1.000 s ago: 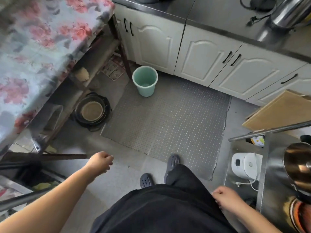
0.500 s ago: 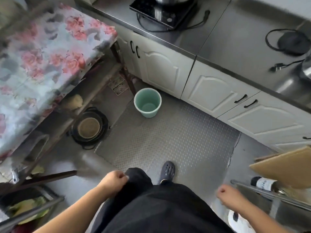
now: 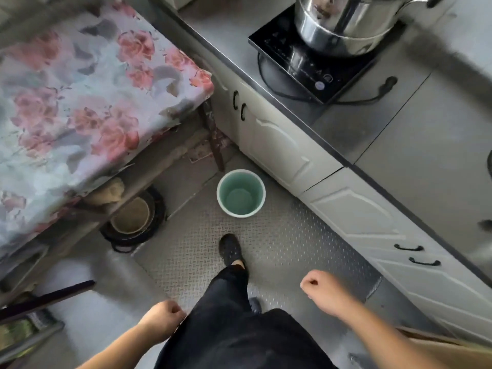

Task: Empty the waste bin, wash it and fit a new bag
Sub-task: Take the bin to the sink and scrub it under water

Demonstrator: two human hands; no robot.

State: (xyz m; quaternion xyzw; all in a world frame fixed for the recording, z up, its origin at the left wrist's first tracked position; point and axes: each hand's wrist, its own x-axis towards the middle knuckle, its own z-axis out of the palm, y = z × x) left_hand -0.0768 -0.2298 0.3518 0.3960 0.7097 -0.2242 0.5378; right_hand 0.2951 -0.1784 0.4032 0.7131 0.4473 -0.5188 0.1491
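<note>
A pale green waste bin [image 3: 240, 182] stands upright on the floor mat, close to the white cabinet doors and beside the table leg. Its inside shows bare green, with no bag and nothing in it. My left hand [image 3: 162, 319] hangs by my left thigh with fingers loosely curled, holding nothing. My right hand [image 3: 323, 291] swings out in front of my right side, also loosely curled and holding nothing. Both hands are well short of the bin; my foot [image 3: 230, 249] is on the mat just before it.
A table with a floral cloth [image 3: 80, 102] fills the left. Under it sits a black pot [image 3: 131, 222]. White cabinets [image 3: 346, 209] run along the right under a grey counter with an induction hob [image 3: 311, 67] and a steel pot [image 3: 346, 20]. A grey checker-plate mat [image 3: 279, 249] covers the floor.
I have stepped forward; the bin is now nearer and seen from above. My right hand has swung forward and my left hand has dropped back beside my thigh.
</note>
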